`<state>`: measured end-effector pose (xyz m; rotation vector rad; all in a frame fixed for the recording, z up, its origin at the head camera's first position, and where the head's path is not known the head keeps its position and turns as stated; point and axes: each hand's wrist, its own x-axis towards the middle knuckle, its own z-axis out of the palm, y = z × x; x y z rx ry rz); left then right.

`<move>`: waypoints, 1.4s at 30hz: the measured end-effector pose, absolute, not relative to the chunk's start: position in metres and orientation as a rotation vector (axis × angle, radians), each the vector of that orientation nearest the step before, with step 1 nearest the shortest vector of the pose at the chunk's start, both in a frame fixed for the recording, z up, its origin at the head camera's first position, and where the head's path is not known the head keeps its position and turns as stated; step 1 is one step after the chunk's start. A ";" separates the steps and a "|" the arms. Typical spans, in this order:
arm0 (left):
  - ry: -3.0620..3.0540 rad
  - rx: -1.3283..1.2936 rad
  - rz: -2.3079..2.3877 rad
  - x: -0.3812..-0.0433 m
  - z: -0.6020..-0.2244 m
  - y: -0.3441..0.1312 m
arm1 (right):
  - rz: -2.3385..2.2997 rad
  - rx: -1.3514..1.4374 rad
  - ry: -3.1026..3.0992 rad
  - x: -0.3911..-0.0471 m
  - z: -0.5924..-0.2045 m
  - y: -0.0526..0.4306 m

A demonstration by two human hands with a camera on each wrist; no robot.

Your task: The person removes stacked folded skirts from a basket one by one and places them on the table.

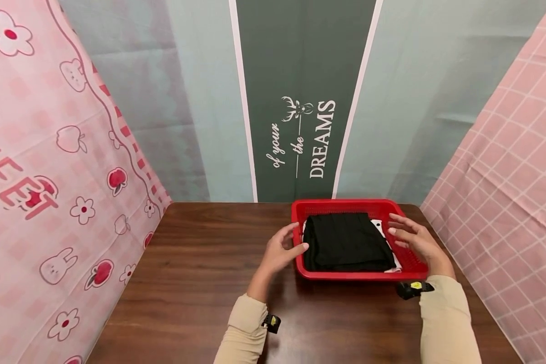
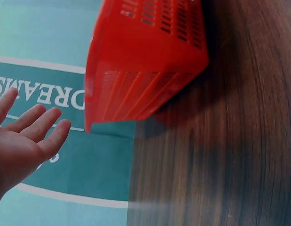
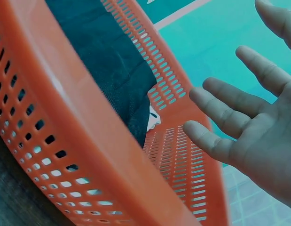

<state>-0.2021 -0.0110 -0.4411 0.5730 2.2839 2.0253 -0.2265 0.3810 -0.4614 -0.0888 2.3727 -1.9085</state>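
Note:
A red plastic basket (image 1: 359, 275) with perforated walls stands on the table at the right. Folded black cloth (image 1: 348, 242) lies in it, on top of a white cloth with dark spots (image 1: 392, 255) that peeks out at the edges. My left hand (image 1: 279, 253) hovers at the basket's left rim, fingers apart and holding nothing. Over the right end of the basket is my right hand (image 1: 418, 241), its fingers spread and clear of the cloth. The right wrist view shows the fingers (image 3: 225, 113) loosely extended beside the rim.
The brown wooden table (image 1: 200, 283) reaches the back wall, where a green and grey curtain (image 1: 300, 60) with lettering hangs. A pink patterned curtain (image 1: 73, 167) borders the left side, and a pink checked one (image 1: 514, 167) the right.

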 end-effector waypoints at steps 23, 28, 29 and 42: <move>2.360 0.481 1.807 -0.243 -0.469 0.048 | -1.838 0.101 2.085 -0.270 -0.476 0.393; 2.440 0.441 1.672 -0.248 -0.476 0.060 | -1.805 0.197 2.058 -0.273 -0.488 0.390; 2.455 0.426 1.642 -0.248 -0.476 0.062 | -1.800 0.207 2.054 -0.274 -0.490 0.389; 2.429 0.101 1.627 -0.253 -0.488 0.085 | -1.780 0.163 1.987 -0.283 -0.502 0.393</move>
